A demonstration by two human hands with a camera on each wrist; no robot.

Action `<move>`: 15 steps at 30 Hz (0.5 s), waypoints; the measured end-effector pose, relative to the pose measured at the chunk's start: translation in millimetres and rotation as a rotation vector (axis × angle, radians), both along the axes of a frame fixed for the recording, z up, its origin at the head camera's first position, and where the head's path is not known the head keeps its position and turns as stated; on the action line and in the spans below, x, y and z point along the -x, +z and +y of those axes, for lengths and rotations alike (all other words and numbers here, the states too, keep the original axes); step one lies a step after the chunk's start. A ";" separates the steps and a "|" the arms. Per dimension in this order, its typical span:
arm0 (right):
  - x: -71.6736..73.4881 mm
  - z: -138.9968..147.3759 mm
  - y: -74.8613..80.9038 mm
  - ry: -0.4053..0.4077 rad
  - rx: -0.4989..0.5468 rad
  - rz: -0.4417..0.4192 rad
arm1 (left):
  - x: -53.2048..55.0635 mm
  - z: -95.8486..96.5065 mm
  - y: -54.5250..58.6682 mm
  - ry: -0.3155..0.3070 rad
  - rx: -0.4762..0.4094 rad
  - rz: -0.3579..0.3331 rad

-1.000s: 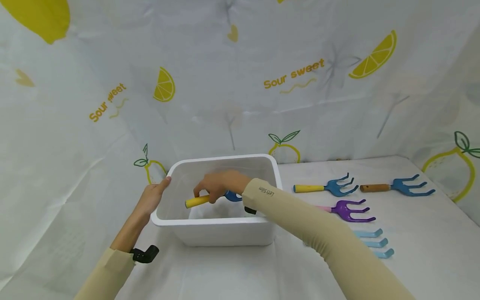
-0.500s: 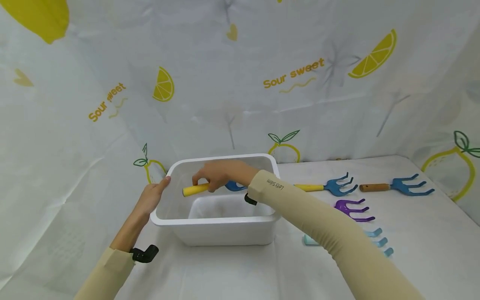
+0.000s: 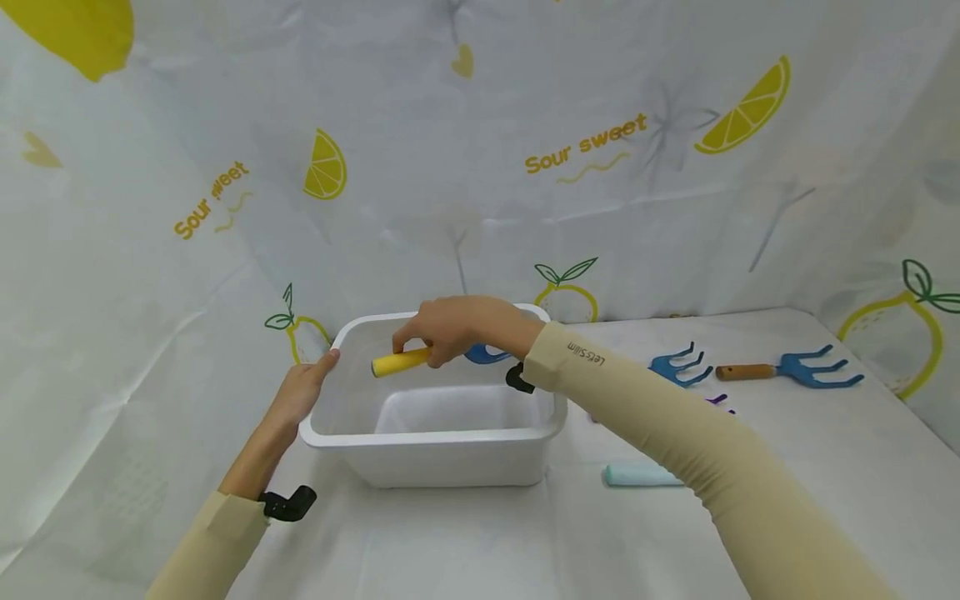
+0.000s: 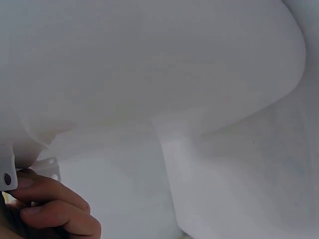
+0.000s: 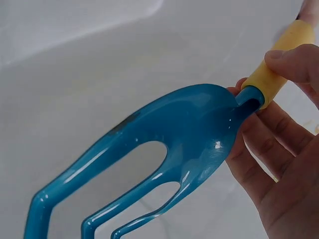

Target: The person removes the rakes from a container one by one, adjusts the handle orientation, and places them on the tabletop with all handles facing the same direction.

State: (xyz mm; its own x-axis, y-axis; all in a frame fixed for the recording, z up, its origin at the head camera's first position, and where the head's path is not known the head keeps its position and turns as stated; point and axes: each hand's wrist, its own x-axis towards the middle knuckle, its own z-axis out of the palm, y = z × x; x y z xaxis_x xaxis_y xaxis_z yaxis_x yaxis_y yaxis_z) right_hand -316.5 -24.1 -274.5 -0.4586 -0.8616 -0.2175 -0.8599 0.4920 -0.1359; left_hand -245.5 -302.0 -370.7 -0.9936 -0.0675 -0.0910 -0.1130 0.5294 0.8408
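A white plastic tub [image 3: 450,463] stands on the table, its inside partly visible. My left hand [image 3: 302,396] grips its left rim; in the left wrist view curled fingers [image 4: 55,206] show beside the tub's pale wall. Raised over the tub's back part, my right hand [image 3: 459,327] pinches the yellow handle of a hand rake [image 3: 401,362] between thumb and fingers. Seen from the right wrist, the blue rake head [image 5: 194,124] has three bent tines hanging free of the tub wall. My right hand hides part of the handle in the head view.
Right of the tub lie more hand rakes: a blue one [image 3: 678,367] partly behind my sleeve, one with a wooden handle [image 3: 745,372], a mostly hidden purple one [image 3: 718,399], and a pale turquoise handle [image 3: 641,476]. A lemon-print cloth [image 3: 480,208] hangs behind.
My right hand has risen with the yellow-handled rake from inside the tub toward its back rim, drifting slightly right. The left hand keeps its place on the rim.
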 end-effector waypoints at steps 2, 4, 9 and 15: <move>-1.1 6.3 6.6 -0.006 0.000 0.012 | 0.0 0.5 0.7 0.001 -0.005 0.004; -1.8 12.2 11.8 -0.013 0.003 0.015 | 0.4 0.4 0.5 0.001 -0.012 0.006; -5.2 25.4 20.5 -0.013 0.007 0.035 | 1.2 0.0 -0.2 0.003 -0.026 0.010; -10.0 41.0 21.8 -0.019 -0.001 0.061 | 1.3 -0.2 -1.5 0.011 -0.028 -0.001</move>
State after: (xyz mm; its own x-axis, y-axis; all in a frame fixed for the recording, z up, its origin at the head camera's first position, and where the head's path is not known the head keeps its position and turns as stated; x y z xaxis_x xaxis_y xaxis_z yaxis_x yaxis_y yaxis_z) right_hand -306.5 16.9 -252.7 -0.4873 -0.8523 -0.1898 -0.8570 0.5085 -0.0830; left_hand -246.8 -302.2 -372.2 -0.9927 -0.0759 -0.0938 -0.1193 0.5042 0.8553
